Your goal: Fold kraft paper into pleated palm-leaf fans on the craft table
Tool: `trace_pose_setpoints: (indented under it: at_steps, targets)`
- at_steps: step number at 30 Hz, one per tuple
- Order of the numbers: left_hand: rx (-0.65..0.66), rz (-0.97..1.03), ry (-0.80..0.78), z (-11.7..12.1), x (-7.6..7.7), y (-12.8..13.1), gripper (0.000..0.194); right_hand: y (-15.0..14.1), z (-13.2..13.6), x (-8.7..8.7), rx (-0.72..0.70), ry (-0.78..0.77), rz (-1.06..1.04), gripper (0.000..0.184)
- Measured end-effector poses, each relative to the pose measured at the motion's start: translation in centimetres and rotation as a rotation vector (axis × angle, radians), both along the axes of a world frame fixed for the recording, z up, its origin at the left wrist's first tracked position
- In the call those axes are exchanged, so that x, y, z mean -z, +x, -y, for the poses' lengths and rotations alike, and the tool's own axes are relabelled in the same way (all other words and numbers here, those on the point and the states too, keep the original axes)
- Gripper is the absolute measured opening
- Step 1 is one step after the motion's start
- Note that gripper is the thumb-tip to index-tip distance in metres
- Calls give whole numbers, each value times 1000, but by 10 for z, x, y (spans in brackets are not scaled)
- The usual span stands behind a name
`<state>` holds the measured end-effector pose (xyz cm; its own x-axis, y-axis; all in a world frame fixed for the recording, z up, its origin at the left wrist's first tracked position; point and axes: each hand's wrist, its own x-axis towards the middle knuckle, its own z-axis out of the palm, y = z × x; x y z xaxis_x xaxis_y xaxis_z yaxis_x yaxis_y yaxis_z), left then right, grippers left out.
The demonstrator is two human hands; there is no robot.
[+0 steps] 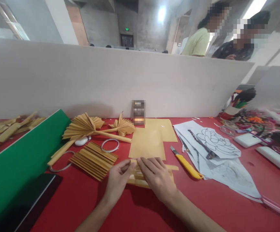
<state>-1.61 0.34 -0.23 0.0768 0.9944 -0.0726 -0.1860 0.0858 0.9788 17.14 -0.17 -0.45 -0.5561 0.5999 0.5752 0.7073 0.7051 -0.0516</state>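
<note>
Folded tan paper [140,184] lower center, under hands. Left hand [120,177] curled, pinching its upper edge; right hand [158,177] nearly flat across it, grip unclear. Risk: uneven pressure could skew folds; yellow knife [187,165], right of center, blade apparently out, could nick straying fingers.
</note>
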Motion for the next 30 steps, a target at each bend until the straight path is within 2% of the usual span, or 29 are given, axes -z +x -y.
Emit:
trace_pose_setpoints:
  at_steps: [3,7,10,18,23,30]
  targets:
    - [-11,-15,3,-1,0,-1,36,-4,1,-1,-10,-4,-14,39]
    - [-11,-46,-3,-1,2,-2,36,-11,1,-4,57,-116,-227,23]
    - [1,-61,-19,0,4,-3,36,-12,0,-6,112,-227,-366,18]
    - [13,-64,-2,-1,3,-4,36,-6,0,-19,134,-596,-468,18]
    - [24,-125,80,-2,2,-5,35,-3,-8,-33,104,-882,-559,19]
    - [18,-209,142,-3,6,-8,33,-4,-12,-37,75,-981,-614,22]
